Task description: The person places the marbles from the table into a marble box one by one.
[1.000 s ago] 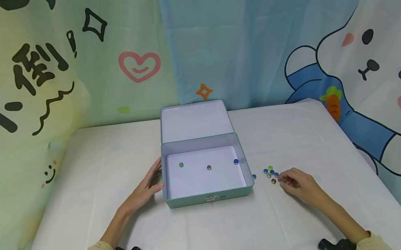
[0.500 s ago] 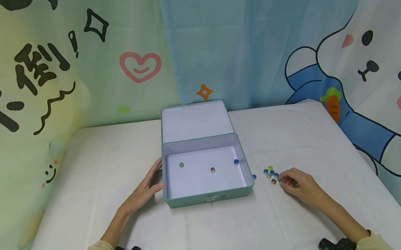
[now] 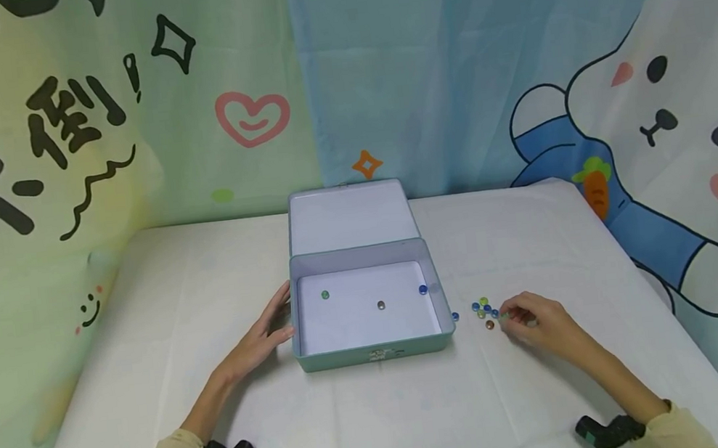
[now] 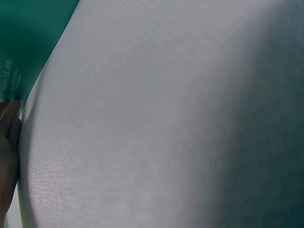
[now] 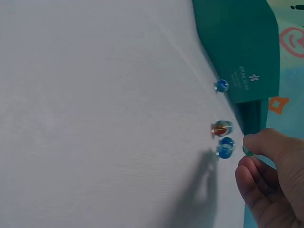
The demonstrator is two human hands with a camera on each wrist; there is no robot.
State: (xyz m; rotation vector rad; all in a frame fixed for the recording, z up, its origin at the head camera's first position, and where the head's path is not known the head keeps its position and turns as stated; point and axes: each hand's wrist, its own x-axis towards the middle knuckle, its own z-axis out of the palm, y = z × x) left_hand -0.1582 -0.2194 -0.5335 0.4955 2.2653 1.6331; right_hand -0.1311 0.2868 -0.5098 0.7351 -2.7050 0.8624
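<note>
A shallow green tin box lies with its lid raised at the back. Against its left wall rests my left hand, fingers extended; the left wrist view catches only part of that hand. Inside the box are a green marble, a brownish marble and a blue marble. To the right of the box, my right hand pinches a green marble between thumb and fingertips, just above the table. Several loose marbles lie clustered beside these fingertips.
One blue marble sits close to the box's right wall. The open lid leans back behind the box. White cloth covers the table, and a printed curtain hangs behind it.
The brownish marble in the box has rolled slightly right. My right hand has risen a little off the table with the green marble, its wrist shifting right. My left hand stays put.
</note>
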